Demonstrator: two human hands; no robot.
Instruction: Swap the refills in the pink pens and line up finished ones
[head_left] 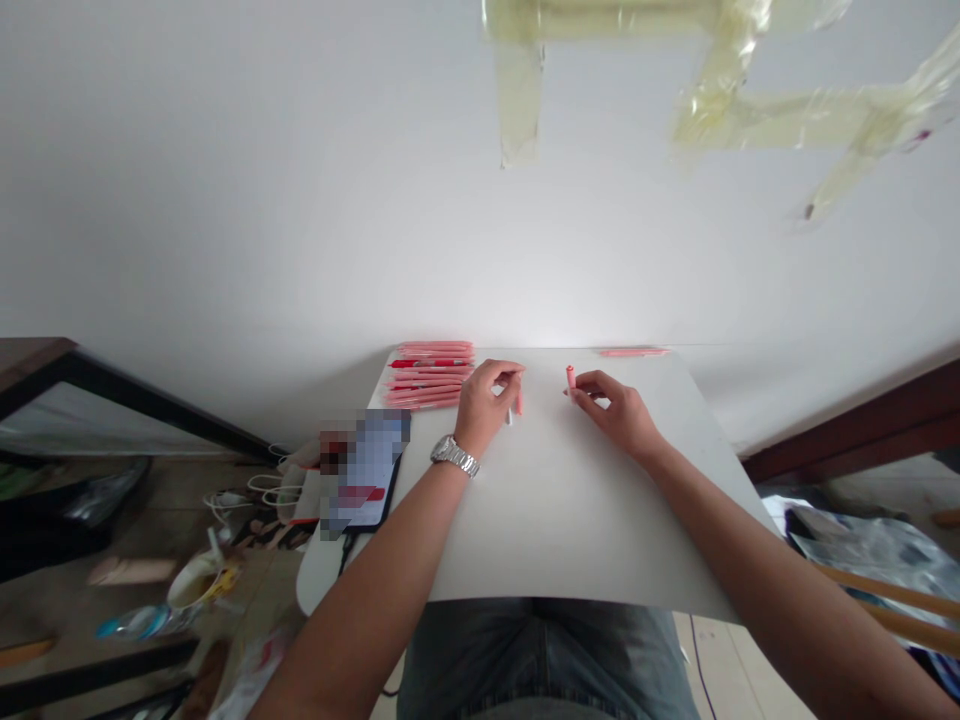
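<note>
My left hand [487, 402], with a metal watch at its wrist, is closed in a pinch over the table. From under its fingertips hangs a short pink pen piece [519, 402]. A whitish tip [510, 416] shows beside it; whether this belongs to the same pen I cannot tell. Apart from it on the right, my right hand [619, 412] pinches another pink pen piece [571, 378], held roughly upright. Left of my left hand lies a stack of pink pens [427, 380], with a few red ones among them. One pink pen [634, 352] lies alone at the back right edge.
The white table [540, 520] stands against a white wall [300, 200]. A phone [367, 480] with a cable lies at its left edge. Yellowish tape [517, 110] crosses the wall above. On the floor at left are a cup [196, 580] and a plastic bottle [139, 622].
</note>
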